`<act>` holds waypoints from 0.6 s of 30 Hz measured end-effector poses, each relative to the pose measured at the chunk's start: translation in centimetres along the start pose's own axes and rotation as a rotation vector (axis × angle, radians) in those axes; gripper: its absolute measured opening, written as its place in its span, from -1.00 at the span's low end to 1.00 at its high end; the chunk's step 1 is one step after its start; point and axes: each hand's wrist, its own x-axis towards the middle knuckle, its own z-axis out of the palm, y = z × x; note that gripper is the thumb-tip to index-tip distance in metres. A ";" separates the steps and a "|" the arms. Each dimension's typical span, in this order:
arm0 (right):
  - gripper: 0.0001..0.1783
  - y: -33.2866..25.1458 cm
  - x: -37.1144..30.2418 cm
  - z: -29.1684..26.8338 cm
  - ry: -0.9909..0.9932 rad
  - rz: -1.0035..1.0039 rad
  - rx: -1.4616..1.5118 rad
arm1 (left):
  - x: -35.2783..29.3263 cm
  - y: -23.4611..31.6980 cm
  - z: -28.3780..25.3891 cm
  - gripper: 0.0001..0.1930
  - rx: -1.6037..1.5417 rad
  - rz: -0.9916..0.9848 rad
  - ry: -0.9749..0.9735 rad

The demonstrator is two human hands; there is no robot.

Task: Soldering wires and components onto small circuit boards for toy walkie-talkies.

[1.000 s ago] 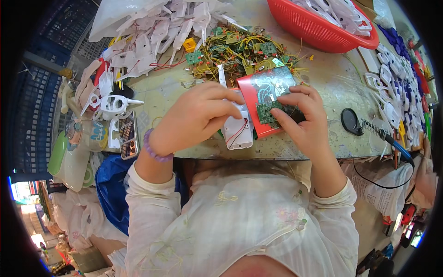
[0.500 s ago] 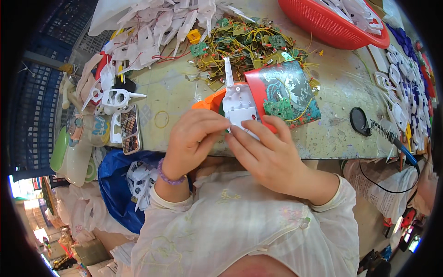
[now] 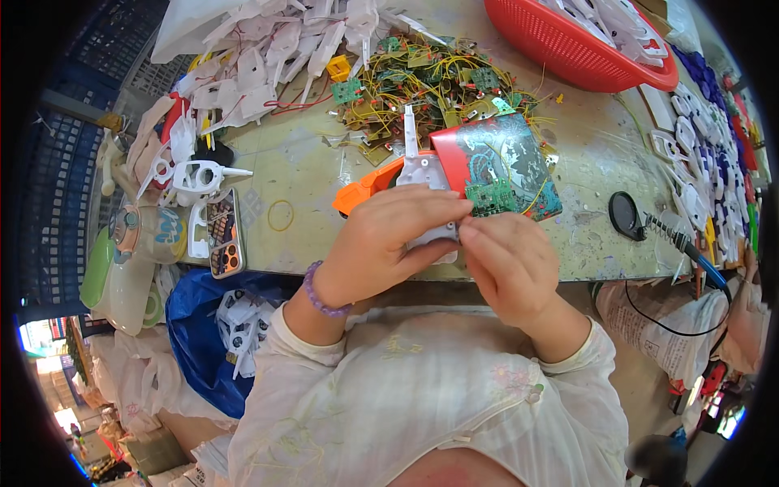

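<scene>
A white plastic shell with a long narrow handle (image 3: pixel 422 169) lies at the table's near edge, its handle pointing away from me. My left hand (image 3: pixel 389 235) is closed over the shell, fingers laid across its body and thumb at the near side. Close by on the right, my right hand (image 3: pixel 515 264) has its fingertips pinched together, almost touching the left fingertips; whatever they hold is hidden. A green circuit board (image 3: pixel 491 197) with a yellow wire rests on a red and dark patterned sheet (image 3: pixel 531 146) beyond my right hand. Left of the shell sits an orange plastic piece (image 3: pixel 363 191).
Wired circuit boards (image 3: pixel 438 81) are heaped at the back, with white plastic shells (image 3: pixel 268 69) piled to their left. A red basket (image 3: pixel 576 53) stands back right. A soldering iron (image 3: pixel 704 264) sits in a coiled holder on the right. At left are a phone (image 3: pixel 225 235) and a rubber band (image 3: pixel 281 215).
My left hand has moved right and over the shell's body, covering its white panel. My right hand has shifted right and drawn its fingers into a pinch.
</scene>
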 end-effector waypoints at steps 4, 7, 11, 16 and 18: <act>-0.61 -0.3 0.1 -0.2 0.076 0.115 -0.068 | 0.8 -0.4 1.0 -0.70 0.037 -0.055 0.060; -0.59 -0.3 -0.1 -0.1 0.146 0.186 -0.113 | 0.8 -0.5 1.2 -0.80 -0.035 -0.139 0.098; -0.66 -0.2 -0.3 -0.6 0.103 0.228 -0.112 | 1.1 -0.8 1.8 -0.86 -0.068 -0.085 0.107; -0.72 0.0 -0.1 -0.9 0.127 0.276 -0.096 | 1.1 -0.5 2.0 -0.86 -0.055 -0.130 0.110; -0.73 0.3 -0.3 -1.0 0.148 0.316 -0.153 | 1.1 -0.3 2.0 -0.85 -0.058 -0.146 0.114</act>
